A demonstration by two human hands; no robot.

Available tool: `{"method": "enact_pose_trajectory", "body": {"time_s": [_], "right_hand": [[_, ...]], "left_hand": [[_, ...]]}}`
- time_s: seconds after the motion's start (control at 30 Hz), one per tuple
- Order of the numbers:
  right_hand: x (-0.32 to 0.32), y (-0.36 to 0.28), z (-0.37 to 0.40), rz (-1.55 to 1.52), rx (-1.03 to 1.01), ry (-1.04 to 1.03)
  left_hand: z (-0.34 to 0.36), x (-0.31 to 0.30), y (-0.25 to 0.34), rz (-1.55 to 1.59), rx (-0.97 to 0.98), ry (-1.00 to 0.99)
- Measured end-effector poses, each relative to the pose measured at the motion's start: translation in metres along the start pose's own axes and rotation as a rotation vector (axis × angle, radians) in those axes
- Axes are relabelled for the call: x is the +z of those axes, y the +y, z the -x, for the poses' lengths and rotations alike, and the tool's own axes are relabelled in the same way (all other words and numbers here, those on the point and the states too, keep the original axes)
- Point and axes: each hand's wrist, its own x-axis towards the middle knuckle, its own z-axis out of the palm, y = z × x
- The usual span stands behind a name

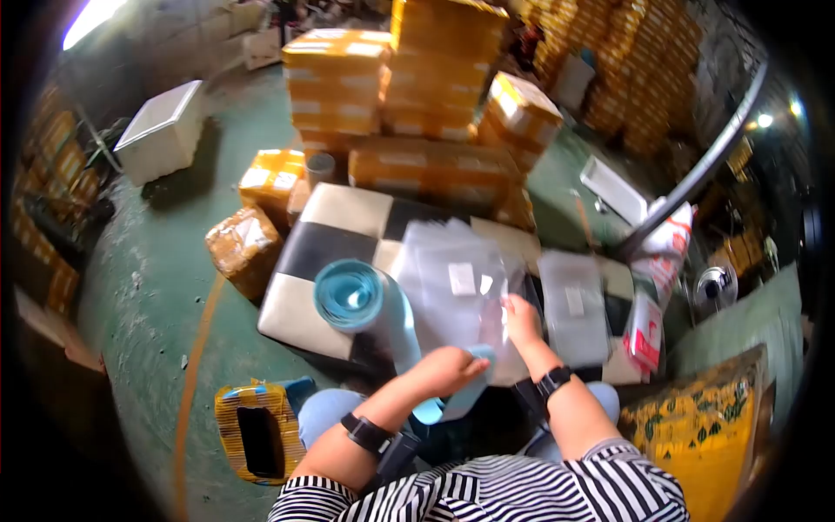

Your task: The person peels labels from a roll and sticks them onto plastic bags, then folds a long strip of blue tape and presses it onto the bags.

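Observation:
A roll of light-blue strip material [348,296] stands on a checkered cushioned bench [335,209] before me. From it, a loose length [400,335] runs down toward my lap and loops back up. My left hand [452,370] is closed around this blue strip close to its free end. Farther right, my right hand [522,320] has its fingers pinched together over a spread pile of clear plastic bags [435,261]; what is between the fingertips is blurred. A small white label [462,279] lies on the pile. To its right is a second stack of clear bags [574,304].
Taped cartons [339,83] rise behind the bench. A white foam box [161,130] sits on the green floor at left. A phone [257,439] rests on a taped carton by my left knee. Red-and-white bags [644,331] are at the bench's right end, near a curved pole [704,165].

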Motion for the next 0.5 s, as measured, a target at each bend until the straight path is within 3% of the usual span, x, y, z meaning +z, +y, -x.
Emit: {"method": "enact_pose_trajectory", "body": {"time_s": [0.03, 0.13, 0.23, 0.33, 0.43, 0.5], "right_hand": [[0.006, 0.012, 0.001, -0.078, -0.016, 0.037], [-0.006, 0.002, -0.008, -0.448, 0.356, -0.099], [-0.033, -0.015, -0.024, -0.817, 0.604, -0.196], [-0.072, -0.017, -0.047, -1.073, 0.57, -0.175], [-0.128, 0.008, -0.07, -1.21, 0.434, -0.036], [-0.158, 0.032, -0.069, -1.064, 0.398, 0.057]], "left_hand": [[0.001, -0.003, 0.002, 0.033, -0.03, -0.012], [-0.003, 0.006, -0.005, 0.045, 0.01, 0.059], [-0.005, 0.005, 0.001, 0.026, 0.0, -0.005], [-0.007, 0.0, 0.005, 0.082, -0.076, -0.071], [-0.007, 0.002, 0.002, 0.143, -0.099, -0.008], [-0.007, -0.002, 0.003, 0.131, -0.094, -0.011]]}}
